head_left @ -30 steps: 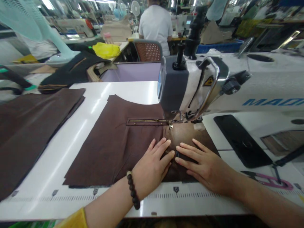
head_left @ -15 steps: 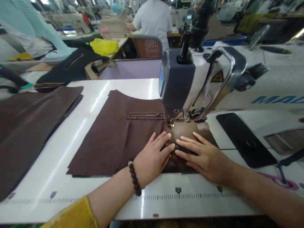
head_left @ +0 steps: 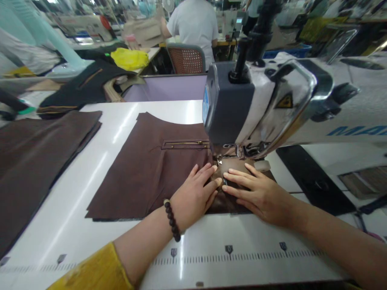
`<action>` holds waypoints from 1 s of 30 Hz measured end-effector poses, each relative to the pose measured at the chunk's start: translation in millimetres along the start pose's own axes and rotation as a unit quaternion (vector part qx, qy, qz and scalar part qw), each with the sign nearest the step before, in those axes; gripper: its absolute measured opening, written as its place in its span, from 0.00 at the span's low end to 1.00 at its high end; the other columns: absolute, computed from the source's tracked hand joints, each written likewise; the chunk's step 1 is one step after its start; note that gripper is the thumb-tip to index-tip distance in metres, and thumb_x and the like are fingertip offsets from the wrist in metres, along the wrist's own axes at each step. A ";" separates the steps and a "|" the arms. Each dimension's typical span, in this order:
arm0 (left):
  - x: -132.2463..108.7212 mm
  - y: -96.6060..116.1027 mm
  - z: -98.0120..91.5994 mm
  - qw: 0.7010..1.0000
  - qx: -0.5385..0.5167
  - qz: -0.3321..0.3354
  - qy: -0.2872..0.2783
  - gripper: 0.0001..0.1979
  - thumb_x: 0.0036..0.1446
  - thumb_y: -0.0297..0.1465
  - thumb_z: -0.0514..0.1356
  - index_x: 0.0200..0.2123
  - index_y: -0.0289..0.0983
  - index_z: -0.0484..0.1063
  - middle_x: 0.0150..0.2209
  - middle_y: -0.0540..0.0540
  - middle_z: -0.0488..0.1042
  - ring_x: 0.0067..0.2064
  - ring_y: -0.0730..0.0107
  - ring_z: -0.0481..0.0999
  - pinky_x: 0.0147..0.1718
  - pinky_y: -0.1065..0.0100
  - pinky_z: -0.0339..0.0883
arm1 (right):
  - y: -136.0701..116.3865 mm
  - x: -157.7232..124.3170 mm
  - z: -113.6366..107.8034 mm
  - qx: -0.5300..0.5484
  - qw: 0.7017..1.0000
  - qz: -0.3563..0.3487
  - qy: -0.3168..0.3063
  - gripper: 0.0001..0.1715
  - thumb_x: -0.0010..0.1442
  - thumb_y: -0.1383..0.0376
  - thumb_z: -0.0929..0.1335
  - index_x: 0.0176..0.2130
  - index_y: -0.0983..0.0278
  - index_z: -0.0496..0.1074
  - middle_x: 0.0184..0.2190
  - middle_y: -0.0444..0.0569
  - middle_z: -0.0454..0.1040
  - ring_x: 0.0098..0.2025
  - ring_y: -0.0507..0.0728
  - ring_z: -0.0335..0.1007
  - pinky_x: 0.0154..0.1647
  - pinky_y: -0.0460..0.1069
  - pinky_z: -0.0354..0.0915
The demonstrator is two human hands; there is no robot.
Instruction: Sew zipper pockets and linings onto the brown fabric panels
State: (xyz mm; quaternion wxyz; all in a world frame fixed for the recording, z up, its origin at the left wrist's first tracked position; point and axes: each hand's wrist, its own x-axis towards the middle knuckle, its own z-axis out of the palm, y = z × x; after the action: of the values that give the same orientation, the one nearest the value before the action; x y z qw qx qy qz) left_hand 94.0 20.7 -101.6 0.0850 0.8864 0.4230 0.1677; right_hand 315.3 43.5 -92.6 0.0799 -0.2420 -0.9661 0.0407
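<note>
two hands, left hand (head_left: 193, 193) and right hand (head_left: 256, 193), spread flat on brown fabric (head_left: 145, 169), beside sewing machine (head_left: 260, 104)

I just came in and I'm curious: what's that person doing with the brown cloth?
A person presses both hands flat on a brown fabric piece at a sewing machine. The left hand and right hand lie side by side just before the needle, by the zipper. More brown pieces lie stacked to the left.

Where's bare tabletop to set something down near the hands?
Bare strip between the brown panel and the fabric stack, and along the ruler edge. Crowded under the sewing machine head, where left hand and right hand press.
</note>
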 end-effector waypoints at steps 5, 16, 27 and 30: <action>5.0 -3.4 -0.9 1.000 -0.003 -0.004 -0.008 0.14 0.58 0.26 0.48 0.46 0.34 0.65 0.54 0.36 0.60 0.58 0.55 0.55 0.54 0.48 0.51 | 5.7 2.7 0.5 -0.006 1.000 -0.001 -0.002 0.21 0.60 0.70 0.57 0.53 0.61 0.60 0.56 0.54 0.59 0.57 0.59 0.53 0.53 0.67 0.50; 15.3 -13.4 -2.3 1.000 -0.011 -0.006 -0.015 0.14 0.59 0.27 0.47 0.46 0.33 0.66 0.54 0.37 0.60 0.58 0.56 0.55 0.55 0.48 0.49 | 16.2 9.2 -0.6 0.032 0.999 0.007 -0.004 0.22 0.60 0.70 0.58 0.54 0.62 0.60 0.57 0.51 0.56 0.60 0.59 0.45 0.54 0.61 0.53; 25.1 -19.0 -3.8 1.000 -0.010 -0.005 -0.012 0.11 0.58 0.25 0.49 0.40 0.31 0.68 0.51 0.36 0.63 0.55 0.55 0.59 0.54 0.48 0.50 | 23.8 15.2 0.6 0.061 0.998 0.022 0.006 0.22 0.60 0.70 0.58 0.54 0.62 0.60 0.57 0.55 0.56 0.58 0.59 0.50 0.55 0.60 0.54; 26.5 -20.1 -3.6 1.000 -0.010 -0.003 -0.009 0.10 0.57 0.25 0.49 0.38 0.31 0.68 0.50 0.36 0.63 0.55 0.55 0.58 0.54 0.48 0.51 | 24.1 16.0 0.4 0.059 0.998 0.028 0.003 0.22 0.60 0.70 0.58 0.54 0.61 0.60 0.56 0.55 0.57 0.57 0.59 0.53 0.54 0.59 0.55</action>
State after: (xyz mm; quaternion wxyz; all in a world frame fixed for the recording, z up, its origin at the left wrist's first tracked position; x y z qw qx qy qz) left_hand 93.7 54.0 -98.1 0.0977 0.8856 0.4236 0.1637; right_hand 312.4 72.3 -93.7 0.0952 -0.2641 -0.9547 0.0989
